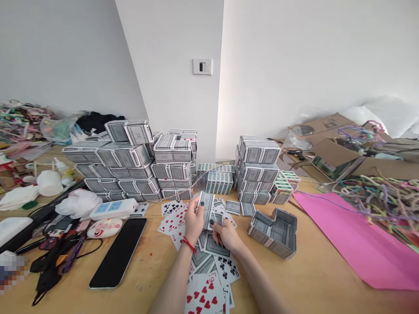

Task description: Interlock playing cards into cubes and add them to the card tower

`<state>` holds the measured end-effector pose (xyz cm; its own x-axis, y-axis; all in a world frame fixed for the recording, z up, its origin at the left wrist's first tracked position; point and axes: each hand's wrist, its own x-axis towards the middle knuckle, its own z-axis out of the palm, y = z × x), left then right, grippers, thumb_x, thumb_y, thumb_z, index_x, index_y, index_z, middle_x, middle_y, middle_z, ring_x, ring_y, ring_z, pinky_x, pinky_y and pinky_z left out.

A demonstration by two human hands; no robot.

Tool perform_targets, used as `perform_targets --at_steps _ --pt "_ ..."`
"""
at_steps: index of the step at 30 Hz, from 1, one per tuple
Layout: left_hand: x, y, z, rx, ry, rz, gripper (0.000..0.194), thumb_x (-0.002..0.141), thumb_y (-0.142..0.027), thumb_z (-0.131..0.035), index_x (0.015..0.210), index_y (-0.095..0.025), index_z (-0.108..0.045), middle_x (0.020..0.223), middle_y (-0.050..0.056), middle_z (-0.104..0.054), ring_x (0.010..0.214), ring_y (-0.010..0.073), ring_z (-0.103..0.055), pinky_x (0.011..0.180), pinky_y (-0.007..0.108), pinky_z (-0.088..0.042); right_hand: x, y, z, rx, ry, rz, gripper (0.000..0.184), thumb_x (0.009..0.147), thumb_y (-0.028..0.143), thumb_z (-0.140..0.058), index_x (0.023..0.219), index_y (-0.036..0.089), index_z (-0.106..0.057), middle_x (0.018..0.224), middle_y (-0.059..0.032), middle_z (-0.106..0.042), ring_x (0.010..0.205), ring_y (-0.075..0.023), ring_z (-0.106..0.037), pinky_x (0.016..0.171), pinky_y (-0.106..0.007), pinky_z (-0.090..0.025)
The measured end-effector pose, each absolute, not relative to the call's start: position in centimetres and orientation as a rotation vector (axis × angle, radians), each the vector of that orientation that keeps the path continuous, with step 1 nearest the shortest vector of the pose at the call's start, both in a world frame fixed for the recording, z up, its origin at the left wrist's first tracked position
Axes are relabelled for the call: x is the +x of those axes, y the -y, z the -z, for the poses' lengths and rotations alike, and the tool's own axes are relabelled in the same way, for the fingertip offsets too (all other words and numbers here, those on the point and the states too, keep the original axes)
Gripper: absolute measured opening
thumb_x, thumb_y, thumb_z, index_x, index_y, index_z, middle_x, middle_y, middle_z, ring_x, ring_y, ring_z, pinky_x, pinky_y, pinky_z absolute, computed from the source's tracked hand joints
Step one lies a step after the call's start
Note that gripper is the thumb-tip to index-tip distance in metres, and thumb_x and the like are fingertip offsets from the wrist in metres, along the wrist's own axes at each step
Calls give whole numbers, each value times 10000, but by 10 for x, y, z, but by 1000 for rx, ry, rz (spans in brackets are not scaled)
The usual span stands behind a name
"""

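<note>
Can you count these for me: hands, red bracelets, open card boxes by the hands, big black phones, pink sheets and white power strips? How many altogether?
Hands: 2, the left hand and the right hand
Red bracelet: 1
Open card box: 1
Black phone: 1
Pink sheet: 1
White power strip: 1
Total: 7

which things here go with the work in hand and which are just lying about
Seem part of the work: held cards, loose cards, open card box, stacked card blocks

Probably just lying about: phone, power strip, pink sheet
</note>
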<state>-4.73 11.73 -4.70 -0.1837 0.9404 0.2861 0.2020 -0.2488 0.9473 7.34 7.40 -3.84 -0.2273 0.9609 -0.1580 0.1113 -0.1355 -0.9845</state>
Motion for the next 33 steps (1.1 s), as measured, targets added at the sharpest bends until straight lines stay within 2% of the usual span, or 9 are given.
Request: perform_targets --at_steps 7,14,19,25,28,30,33 --pt "-45 -115 44 1487 -1341 -1460 338 799 -242 -450 1126 -177 -505 1026 94 -601 923 190 -564 811 331 -423 69 -71 37 -1332 1474 -1438 729 786 673 -140 297 189 -382 264 -10 -398 197 -57 -313 222 -182 -211" --pt "-43 -115 44 1506 -1283 -1443 330 808 -246 -424 1120 -175 -502 1066 99 -585 989 193 -540 846 338 -409 65 -70 32 -1293 1454 -1417 712 761 700 -165 306 197 -383 270 -2 -396 195 -62 -315 217 -190 -196" --pt "-44 -120 49 1395 -1245 -1405 371 781 -277 -475 1139 -184 -500 1100 100 -580 995 197 -549 823 320 -431 65 -72 32 -1314 1390 -1392 681 767 677 -233 319 189 -389 265 22 -361 194 -55 -306 228 -182 -209" --pt "-47 -124 47 1374 -1199 -1383 294 733 -365 -531 927 -156 -604 856 76 -650 763 192 -602 686 312 -471 67 -73 37 -1294 1256 -1318 504 793 624 -257 551 209 -410 343 49 -431 242 -91 -362 264 -199 -258" --pt "-51 -125 47 1331 -1290 -1422 294 740 -386 -518 917 -161 -587 848 72 -646 741 188 -595 669 306 -461 75 -73 37 -1389 1272 -899 392 841 512 -283 666 205 -454 469 26 -506 383 -124 -467 385 -232 -376" --pt "-53 -125 47 1308 -1330 -1427 291 753 -393 -499 924 -167 -565 869 71 -638 743 187 -588 659 300 -453 82 -75 37 -1432 1387 -538 286 844 400 -346 736 193 -512 643 -31 -577 608 -170 -554 573 -288 -455" --pt "-54 -125 47 1317 -1388 -1428 262 768 -400 -469 873 -173 -548 803 54 -621 696 181 -569 624 291 -437 91 -81 43 -1457 1573 -205 196 809 251 -388 867 185 -564 967 -109 -577 987 -243 -499 835 -394 -418"
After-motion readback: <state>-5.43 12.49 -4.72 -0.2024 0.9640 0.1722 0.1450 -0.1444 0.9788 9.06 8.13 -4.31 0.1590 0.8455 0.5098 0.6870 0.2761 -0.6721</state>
